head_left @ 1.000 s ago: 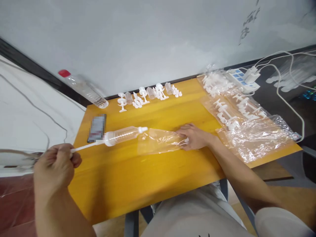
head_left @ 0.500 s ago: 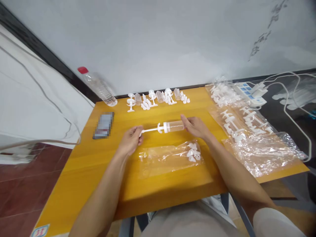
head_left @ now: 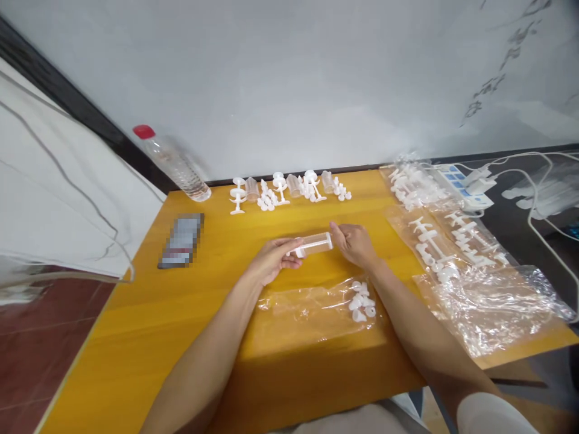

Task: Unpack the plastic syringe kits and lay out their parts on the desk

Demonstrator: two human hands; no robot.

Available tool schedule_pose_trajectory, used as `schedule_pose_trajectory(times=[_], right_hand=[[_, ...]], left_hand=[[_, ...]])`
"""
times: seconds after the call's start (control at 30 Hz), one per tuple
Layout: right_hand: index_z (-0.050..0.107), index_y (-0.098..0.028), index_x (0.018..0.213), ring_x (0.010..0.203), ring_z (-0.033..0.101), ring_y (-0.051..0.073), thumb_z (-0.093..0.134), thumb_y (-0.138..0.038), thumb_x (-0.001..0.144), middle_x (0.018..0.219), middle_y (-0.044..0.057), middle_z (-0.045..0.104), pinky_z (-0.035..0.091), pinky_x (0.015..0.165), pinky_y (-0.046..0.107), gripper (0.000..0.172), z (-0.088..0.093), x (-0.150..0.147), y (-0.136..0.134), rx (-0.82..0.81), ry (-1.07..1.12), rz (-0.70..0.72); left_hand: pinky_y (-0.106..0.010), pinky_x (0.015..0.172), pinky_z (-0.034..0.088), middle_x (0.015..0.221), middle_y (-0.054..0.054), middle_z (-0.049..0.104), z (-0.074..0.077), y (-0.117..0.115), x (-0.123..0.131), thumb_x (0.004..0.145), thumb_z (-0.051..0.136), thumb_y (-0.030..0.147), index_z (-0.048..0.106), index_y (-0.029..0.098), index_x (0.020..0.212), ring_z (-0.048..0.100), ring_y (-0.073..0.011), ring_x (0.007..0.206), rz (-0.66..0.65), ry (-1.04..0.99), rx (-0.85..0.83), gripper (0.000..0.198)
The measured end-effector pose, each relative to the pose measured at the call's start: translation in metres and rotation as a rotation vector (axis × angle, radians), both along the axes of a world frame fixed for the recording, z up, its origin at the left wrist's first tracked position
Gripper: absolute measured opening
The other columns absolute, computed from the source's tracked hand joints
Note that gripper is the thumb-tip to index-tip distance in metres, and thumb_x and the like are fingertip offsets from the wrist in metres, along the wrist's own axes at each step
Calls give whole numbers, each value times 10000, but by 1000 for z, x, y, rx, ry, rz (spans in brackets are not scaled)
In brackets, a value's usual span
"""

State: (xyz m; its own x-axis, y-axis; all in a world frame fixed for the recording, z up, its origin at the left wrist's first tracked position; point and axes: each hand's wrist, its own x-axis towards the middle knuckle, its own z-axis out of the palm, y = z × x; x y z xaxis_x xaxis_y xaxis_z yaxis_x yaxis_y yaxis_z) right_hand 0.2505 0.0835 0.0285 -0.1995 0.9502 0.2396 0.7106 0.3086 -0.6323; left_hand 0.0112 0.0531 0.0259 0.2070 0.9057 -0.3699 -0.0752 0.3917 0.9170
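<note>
A clear plastic syringe [head_left: 316,242] with white end parts is held level over the table. My left hand [head_left: 278,256] is closed around its white collar end. At the barrel's other end, my right hand [head_left: 355,244] has its fingers curled; whether they grip the rim or a part inside is hidden. Just below lies a clear plastic bag [head_left: 307,313] with several small white nozzles [head_left: 362,301] at its right end. Behind the hands stands a row of white plungers [head_left: 280,187], clear barrels [head_left: 252,189] and small white nozzles.
A bottle with a red cap [head_left: 174,166] stands at the back left, a phone [head_left: 181,240] nearer. Bagged white syringe parts [head_left: 429,241] and crumpled clear wrap [head_left: 493,307] cover the right side. A power strip [head_left: 465,187] with cables sits behind them.
The plunger rod that stuck out to the left has gone in, and my left hand has moved right onto the collar. My right hand stays by the barrel's end.
</note>
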Motion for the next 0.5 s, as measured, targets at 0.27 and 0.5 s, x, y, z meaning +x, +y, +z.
schedule_pose_trajectory(times=[0.27,0.5], right_hand=[[302,-230,597,513,225,89,367,-857,910,543,-43,242,185,519,277,703,-1,7,-3,-435,300,9],[360,-216,638,591,304,102,428,-816,918,607,-31,323,269,576,263,666,1,2,-7,-173,386,2]], left_hand=[[-220,721,579,927,-21,758,-3,-3,-6,618,984,414,770,190,1078,682,-120,741,87,103,279,555],[-234,664,593,882,-69,771,-6,0,-8,637,953,525,743,160,1014,690,-132,679,127,6,100,565]])
